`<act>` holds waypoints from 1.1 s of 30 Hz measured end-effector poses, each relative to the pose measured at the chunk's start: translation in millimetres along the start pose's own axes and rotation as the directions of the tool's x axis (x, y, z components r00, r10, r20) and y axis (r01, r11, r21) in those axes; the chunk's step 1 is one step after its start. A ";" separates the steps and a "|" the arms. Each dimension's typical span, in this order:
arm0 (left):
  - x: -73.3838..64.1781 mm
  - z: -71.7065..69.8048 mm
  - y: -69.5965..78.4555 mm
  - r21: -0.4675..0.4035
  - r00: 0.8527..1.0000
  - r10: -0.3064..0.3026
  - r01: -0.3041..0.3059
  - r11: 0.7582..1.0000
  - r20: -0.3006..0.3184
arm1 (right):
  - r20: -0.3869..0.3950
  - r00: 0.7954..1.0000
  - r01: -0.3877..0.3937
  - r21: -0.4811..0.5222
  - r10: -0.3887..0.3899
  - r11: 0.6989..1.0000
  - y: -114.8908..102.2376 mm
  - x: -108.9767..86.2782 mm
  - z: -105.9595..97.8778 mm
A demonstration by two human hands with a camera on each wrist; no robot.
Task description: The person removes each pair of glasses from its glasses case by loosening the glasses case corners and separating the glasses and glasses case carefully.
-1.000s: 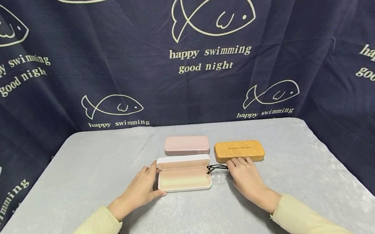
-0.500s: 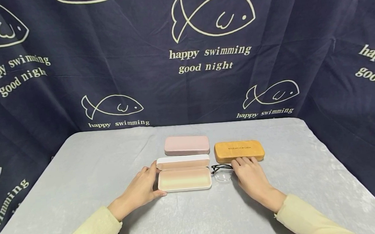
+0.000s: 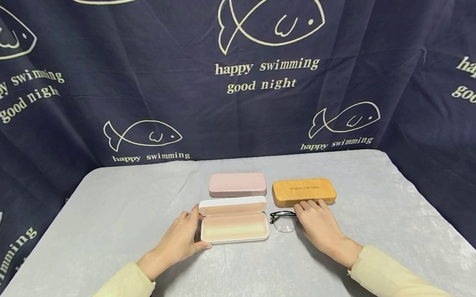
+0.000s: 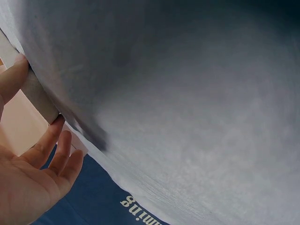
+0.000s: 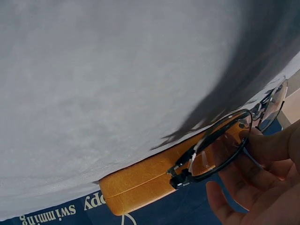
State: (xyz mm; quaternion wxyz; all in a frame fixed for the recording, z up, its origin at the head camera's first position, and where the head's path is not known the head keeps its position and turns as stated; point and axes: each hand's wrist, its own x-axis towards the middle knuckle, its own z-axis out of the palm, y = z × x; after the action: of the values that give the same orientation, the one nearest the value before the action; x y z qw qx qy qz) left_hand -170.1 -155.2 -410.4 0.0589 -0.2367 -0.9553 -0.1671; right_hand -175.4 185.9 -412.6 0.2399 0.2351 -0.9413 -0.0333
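My left hand [image 3: 177,235] grips the left end of a white glasses case [image 3: 235,241]. The thumb is at its front corner and the fingers are farther back, by the raised lid. The case stands open, its pinkish-beige inside showing. In the left wrist view the hand [image 4: 35,176] spans the case's end [image 4: 41,101]. My right hand [image 3: 317,224] pinches a pair of eyeglasses [image 3: 283,213], dark along the top of the frame with clear lenses, just right of the white case. The right wrist view shows the eyeglasses [image 5: 187,176] between thumb and fingers, one lens toward the camera.
A closed pink glasses case [image 3: 237,183] lies behind the white one. To its right, just beyond my right hand, is a closed mustard-yellow glasses case [image 3: 304,191] with lettering. A pale grey cloth covers the table [image 3: 141,193]; a dark blue fish-print curtain [image 3: 200,100] surrounds it.
My right hand has shifted a little to the right with the eyeglasses, away from the white case's edge. The eyeglasses have since dipped slightly. The left hand keeps its place.
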 end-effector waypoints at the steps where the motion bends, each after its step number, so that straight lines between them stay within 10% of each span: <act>1: 0.1 0.0 0.0 0.001 1.000 0.000 0.000 1.000 -0.001 | 0.008 1.000 -0.002 0.000 0.002 1.000 -0.1 0.1 0.2; 33: 0.1 0.0 -0.2 0.001 1.000 -0.007 0.007 1.000 -0.005 | 0.018 1.000 -0.023 0.100 0.021 0.995 0.8 8.0 -8.8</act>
State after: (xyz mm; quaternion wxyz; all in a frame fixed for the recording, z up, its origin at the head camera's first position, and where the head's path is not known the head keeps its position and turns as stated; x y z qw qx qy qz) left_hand -170.2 -155.3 -410.4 0.0607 -0.2330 -0.9560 -0.1675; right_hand -177.8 183.4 -401.3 0.2200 0.2360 -0.9464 0.0146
